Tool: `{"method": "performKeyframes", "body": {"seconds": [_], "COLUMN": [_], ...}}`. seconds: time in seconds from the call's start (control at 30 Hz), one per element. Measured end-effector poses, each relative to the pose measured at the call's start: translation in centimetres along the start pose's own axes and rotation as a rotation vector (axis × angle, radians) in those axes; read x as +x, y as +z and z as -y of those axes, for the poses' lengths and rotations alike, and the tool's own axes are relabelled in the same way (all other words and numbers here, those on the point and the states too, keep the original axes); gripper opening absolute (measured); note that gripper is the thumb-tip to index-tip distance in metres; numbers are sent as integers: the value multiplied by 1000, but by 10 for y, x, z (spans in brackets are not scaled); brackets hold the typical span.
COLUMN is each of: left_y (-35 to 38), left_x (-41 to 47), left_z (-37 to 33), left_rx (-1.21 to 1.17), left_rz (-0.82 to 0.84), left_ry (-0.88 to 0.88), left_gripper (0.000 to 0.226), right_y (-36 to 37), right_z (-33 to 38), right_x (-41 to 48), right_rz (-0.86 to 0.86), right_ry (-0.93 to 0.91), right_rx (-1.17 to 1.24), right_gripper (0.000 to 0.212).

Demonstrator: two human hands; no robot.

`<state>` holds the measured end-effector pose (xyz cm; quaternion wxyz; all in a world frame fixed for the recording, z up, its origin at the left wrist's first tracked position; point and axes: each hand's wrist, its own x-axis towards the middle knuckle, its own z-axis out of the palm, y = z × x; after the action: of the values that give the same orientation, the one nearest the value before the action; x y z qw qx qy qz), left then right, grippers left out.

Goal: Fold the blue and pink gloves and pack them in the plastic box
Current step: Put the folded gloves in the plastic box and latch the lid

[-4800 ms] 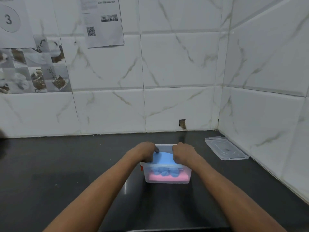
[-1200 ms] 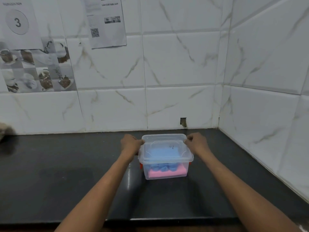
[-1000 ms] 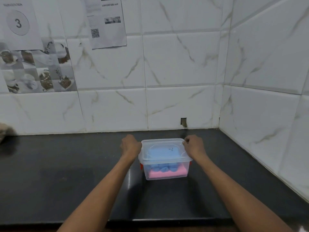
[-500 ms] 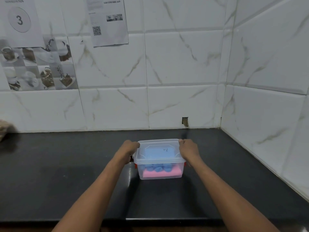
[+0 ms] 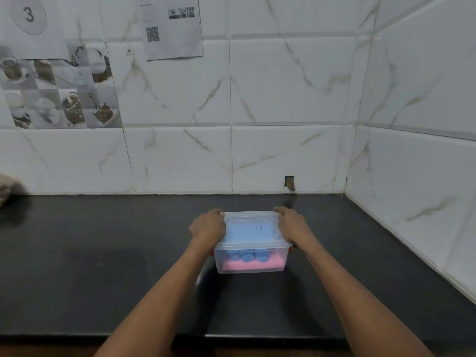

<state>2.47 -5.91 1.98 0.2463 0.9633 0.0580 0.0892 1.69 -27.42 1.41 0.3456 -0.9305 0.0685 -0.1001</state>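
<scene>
A clear plastic box (image 5: 251, 269) stands on the black counter with its clear lid (image 5: 251, 219) on top. Through the walls I see the folded blue glove (image 5: 248, 255) lying on the pink glove (image 5: 253, 265). My left hand (image 5: 207, 228) grips the lid's left edge, fingers curled over its far corner. My right hand (image 5: 292, 224) grips the right edge the same way. A red latch (image 5: 290, 250) shows at each lower side of the lid.
The black counter (image 5: 103, 266) runs back to a white tiled wall and a tiled side wall on the right. A brownish object (image 5: 6, 186) sits at the far left edge. Papers hang on the wall above.
The lid, which lay on the counter to the right, now sits on the box. Both hands have settled lower on its side edges over the last second.
</scene>
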Motion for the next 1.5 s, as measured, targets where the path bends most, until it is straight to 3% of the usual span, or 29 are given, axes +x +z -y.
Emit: {"method": "performKeyframes", "body": {"seconds": [0.1, 0.2, 0.23, 0.3, 0.37, 0.43, 0.53, 0.63, 0.77, 0.87, 0.93, 1.03, 1.17, 1.3, 1.5], "left_y": [-2, -5, -7, -12, -16, -15, -3, 4, 6, 7, 8, 10, 8, 3, 1], "left_x": [-4, -6, -9, -11, -11, -14, -21, -20, -15, -13, -11, -10, -11, -12, -18], "left_z": [-5, -9, -10, -10, -14, -26, -42, -43, -42, -42, -42, -41, -42, -40, -40], "left_rx": [134, 129, 80, 27, 98, 158, 209, 275, 292, 290, 288, 287, 309, 352, 352], "left_rz": [-46, -120, -67, 153, 357, 428, 385, 390, 396, 407, 403, 392, 412, 446, 414], "left_ry": [73, 559, 696, 777, 713, 628, 566, 528, 522, 521, 519, 513, 520, 557, 569], "left_gripper": [44, 45, 47, 59, 83, 104, 103, 101, 110, 115, 118, 117, 114, 122, 121], "right_y": [0, 0, -1, -3, -4, -5, -4, -3, -13, -15, -13, -10, -3, 8, 16], "right_z": [0, 2, 3, 5, 6, 7, 10, 9, -6, -18, -21, -19, -4, 7, 19], "right_x": [-1, -3, -3, -5, -8, -10, -18, -28, -45, -55, -58, -58, -57, -63, -70], "right_rz": [1, 1, 2, 9, 14, 15, -4, -55, 184, 276, 258, 77, -179, -181, -305], "right_ry": [10, 14, 13, 12, 11, 25, 58, 209, 483, 538, 522, 456, 312, 232, 267], "right_rx": [-24, -47, -53, -65, -61, -40, 65, 349, 854, 956, 971, 992, 627, 344, 340], "right_gripper": [46, 47, 47, 47, 47, 48, 47, 50, 48, 53, 52, 37, 30, 45, 36]}}
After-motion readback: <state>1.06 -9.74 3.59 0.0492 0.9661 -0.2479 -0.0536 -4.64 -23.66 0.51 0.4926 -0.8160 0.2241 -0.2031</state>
